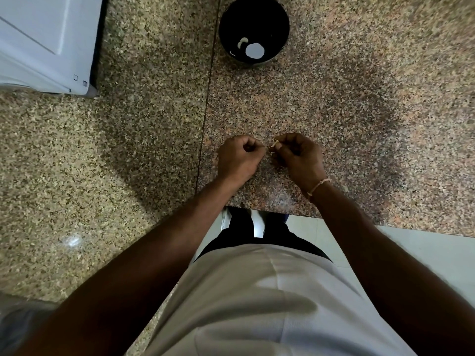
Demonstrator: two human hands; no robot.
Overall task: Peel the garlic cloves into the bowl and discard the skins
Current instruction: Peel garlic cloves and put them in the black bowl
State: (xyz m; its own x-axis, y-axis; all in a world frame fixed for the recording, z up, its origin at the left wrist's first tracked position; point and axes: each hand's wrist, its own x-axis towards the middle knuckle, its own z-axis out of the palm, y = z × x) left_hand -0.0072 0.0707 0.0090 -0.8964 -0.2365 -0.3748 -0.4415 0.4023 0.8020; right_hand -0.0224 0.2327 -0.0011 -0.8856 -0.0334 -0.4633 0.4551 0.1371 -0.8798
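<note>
My two hands meet low over the speckled granite counter (334, 104), near its front edge. My right hand (298, 156) pinches a small pale garlic clove (275, 144) at its fingertips. My left hand (239, 156) is curled, its thumb and forefinger pinching at the clove's skin on the left side. A dark round bowl (226, 24) stands at the far side of the counter; inside it lie a peeled white clove and a bright round reflection.
A white appliance (43, 42) occupies the far left corner of the counter. A seam runs through the granite just left of my hands. Below the counter edge I see pale floor tiles (424, 253) and my own light shirt.
</note>
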